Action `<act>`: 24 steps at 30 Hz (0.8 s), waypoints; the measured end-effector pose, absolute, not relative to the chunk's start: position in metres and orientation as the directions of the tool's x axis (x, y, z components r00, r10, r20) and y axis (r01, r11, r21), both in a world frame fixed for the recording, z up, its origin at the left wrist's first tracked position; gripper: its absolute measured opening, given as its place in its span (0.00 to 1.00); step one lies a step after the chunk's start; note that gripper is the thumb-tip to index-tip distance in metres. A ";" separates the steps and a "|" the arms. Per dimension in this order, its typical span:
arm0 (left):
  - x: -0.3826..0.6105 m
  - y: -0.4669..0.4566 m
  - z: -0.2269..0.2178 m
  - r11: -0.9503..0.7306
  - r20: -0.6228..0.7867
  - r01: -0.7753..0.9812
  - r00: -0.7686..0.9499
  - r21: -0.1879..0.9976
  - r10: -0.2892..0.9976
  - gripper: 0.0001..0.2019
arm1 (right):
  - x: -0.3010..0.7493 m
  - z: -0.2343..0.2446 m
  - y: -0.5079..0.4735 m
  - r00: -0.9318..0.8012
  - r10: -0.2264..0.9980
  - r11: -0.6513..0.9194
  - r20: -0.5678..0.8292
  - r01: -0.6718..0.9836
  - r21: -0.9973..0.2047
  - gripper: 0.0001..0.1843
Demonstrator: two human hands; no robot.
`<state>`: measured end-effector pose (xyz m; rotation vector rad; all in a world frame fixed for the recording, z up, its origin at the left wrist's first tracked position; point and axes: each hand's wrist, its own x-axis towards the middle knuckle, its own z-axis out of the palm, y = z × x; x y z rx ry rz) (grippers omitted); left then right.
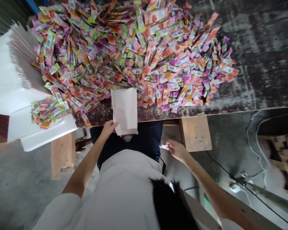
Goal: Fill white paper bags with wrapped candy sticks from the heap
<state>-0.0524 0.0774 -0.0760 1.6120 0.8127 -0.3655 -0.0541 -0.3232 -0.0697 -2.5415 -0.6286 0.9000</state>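
A flat white paper bag [125, 110] hangs partly over the table's front edge, its upper end on the tabletop. My left hand [109, 128] pinches its lower left edge. To the right, off the table's edge, my right hand [177, 149] is closed on a small white strip [163, 147]; I cannot make out exactly what it is. Just beyond the bag lies a wide heap of small colourful printed sachets [134, 54] in pink, orange, purple and green. Neither hand touches the heap.
At the left, a thick stack of white paper bags [7, 70] leans beside the heap. A smaller pile of sachets [49, 111] lies on white sheets [16, 127]. The dark worn table [266, 64] extends right. Wooden supports [195, 134] and cables [251, 134] are below.
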 end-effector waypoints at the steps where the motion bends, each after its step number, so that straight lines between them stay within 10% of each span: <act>1: -0.055 0.081 -0.074 -0.129 -0.562 0.638 0.742 0.759 0.367 0.22 | -0.060 -0.075 -0.343 0.665 0.437 -0.896 -0.606 0.261 -0.359 0.06; 4: -0.060 0.094 -0.064 -0.563 -0.129 0.391 0.885 0.728 0.447 0.27 | -0.069 -0.073 -0.350 0.683 0.318 -0.947 -0.658 0.254 -0.194 0.14; 6: -0.059 0.102 -0.058 -0.801 0.061 0.131 0.977 0.584 0.205 0.27 | -0.059 -0.060 -0.314 0.802 0.384 -0.919 -0.456 0.288 -0.268 0.16; 9: -0.050 0.109 -0.056 -0.843 0.009 -0.311 0.940 0.439 -0.341 0.31 | -0.020 -0.046 -0.237 0.790 0.610 -0.732 -0.063 0.531 -0.428 0.23; 12: -0.041 0.113 -0.066 -0.719 -0.079 -0.503 0.791 0.481 -0.606 0.32 | 0.025 -0.057 -0.182 0.474 0.881 -0.407 -0.009 0.747 -0.525 0.27; 24: -0.060 0.119 -0.096 -0.670 -0.134 -0.125 0.938 0.732 -0.321 0.16 | 0.056 -0.103 -0.179 0.366 0.931 -0.268 0.014 0.708 -0.654 0.16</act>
